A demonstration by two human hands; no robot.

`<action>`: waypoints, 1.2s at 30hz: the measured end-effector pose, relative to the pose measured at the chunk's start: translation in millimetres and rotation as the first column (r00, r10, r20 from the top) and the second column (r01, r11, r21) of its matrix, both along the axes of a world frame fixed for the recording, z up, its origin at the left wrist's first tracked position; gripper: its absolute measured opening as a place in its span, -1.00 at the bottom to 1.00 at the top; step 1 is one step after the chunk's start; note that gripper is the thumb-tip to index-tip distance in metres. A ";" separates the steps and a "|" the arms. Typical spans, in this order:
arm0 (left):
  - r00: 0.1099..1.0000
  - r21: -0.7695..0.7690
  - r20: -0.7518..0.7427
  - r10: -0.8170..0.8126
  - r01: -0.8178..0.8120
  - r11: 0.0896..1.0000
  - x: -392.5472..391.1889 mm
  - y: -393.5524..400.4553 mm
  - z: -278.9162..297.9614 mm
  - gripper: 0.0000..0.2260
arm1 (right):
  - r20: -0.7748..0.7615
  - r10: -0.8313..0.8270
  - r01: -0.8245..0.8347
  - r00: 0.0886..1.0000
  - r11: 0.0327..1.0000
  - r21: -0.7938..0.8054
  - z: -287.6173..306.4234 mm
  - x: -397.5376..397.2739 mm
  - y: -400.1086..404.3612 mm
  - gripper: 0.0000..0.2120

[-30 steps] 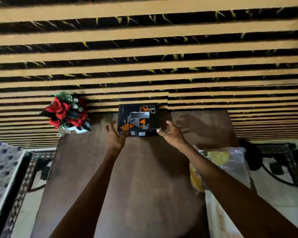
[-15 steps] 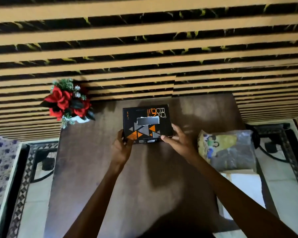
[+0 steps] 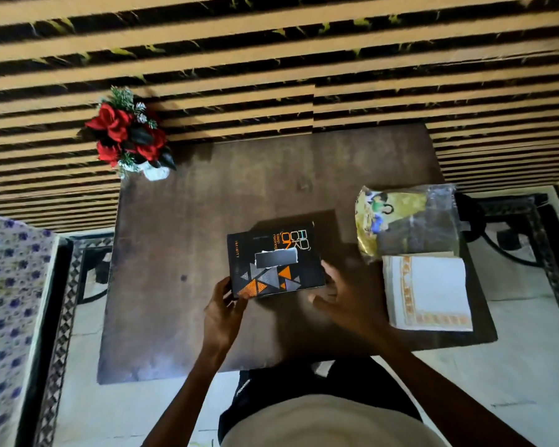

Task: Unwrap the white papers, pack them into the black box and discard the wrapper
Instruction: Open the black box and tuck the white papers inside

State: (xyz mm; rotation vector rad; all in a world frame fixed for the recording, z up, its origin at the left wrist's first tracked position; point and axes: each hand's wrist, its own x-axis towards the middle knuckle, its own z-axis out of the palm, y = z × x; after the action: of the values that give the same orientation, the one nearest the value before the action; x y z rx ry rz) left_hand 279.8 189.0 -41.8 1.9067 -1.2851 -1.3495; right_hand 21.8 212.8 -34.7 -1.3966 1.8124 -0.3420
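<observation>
The black box (image 3: pixel 273 259), printed with orange and grey triangles and a slot in its top, sits near the middle of the brown table (image 3: pixel 181 240). My left hand (image 3: pixel 223 312) grips its near left corner. My right hand (image 3: pixel 342 300) is at the box's near right corner with fingers spread; I cannot tell whether it touches. A stack of white papers (image 3: pixel 428 291) with orange borders lies at the table's right front. Behind them lies the clear and yellow plastic wrapper (image 3: pixel 407 221).
A white vase of red flowers (image 3: pixel 128 135) stands at the table's far left corner. A striped black-and-tan wall (image 3: pixel 271 59) rises behind the table. A patterned cloth (image 3: pixel 7 301) is at the left. Tiled floor surrounds the table.
Both hands have pulled the black box from the far edge toward me, to the table's middle. The view tilted down, so the papers and my lap now show.
</observation>
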 end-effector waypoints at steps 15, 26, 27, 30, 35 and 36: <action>0.353 0.132 0.632 -0.690 0.828 0.545 -80.4 -98.2 10.8 0.19 | -0.050 -0.176 0.173 0.983 0.983 -0.054 -0.1 -10.1 -87.8 -0.65; 0.383 0.131 0.571 -0.726 0.830 0.542 -77.0 -96.1 5.2 0.23 | 0.268 -0.363 0.310 0.892 0.925 0.219 -2.2 -18.0 -95.6 -0.55; 0.383 0.131 0.573 -0.725 0.830 0.542 -77.5 -95.6 5.0 0.24 | 0.263 -0.369 0.308 0.891 0.919 0.247 -0.8 -20.7 -94.7 -0.53; 0.385 0.138 0.572 -0.725 0.826 0.547 -78.6 -97.3 7.6 0.24 | 0.143 -0.358 0.325 0.923 0.923 0.207 -1.3 -22.8 -99.6 -0.50; 0.366 0.144 0.580 -0.727 0.833 0.534 -78.3 -99.1 11.4 0.23 | -0.167 -0.291 0.297 0.942 0.955 0.011 2.4 -27.5 -93.8 -0.62; 0.366 0.150 0.577 -0.730 0.831 0.535 -78.4 -97.2 9.9 0.22 | -0.195 -0.260 0.265 0.946 0.964 0.004 -1.1 -31.1 -88.6 -0.62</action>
State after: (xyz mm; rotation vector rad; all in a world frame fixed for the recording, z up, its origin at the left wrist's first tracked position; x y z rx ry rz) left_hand 201.4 91.8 -31.9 1.6339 -2.8264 -0.9123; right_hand -9.3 124.1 -35.8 -1.2016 2.1628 -0.3228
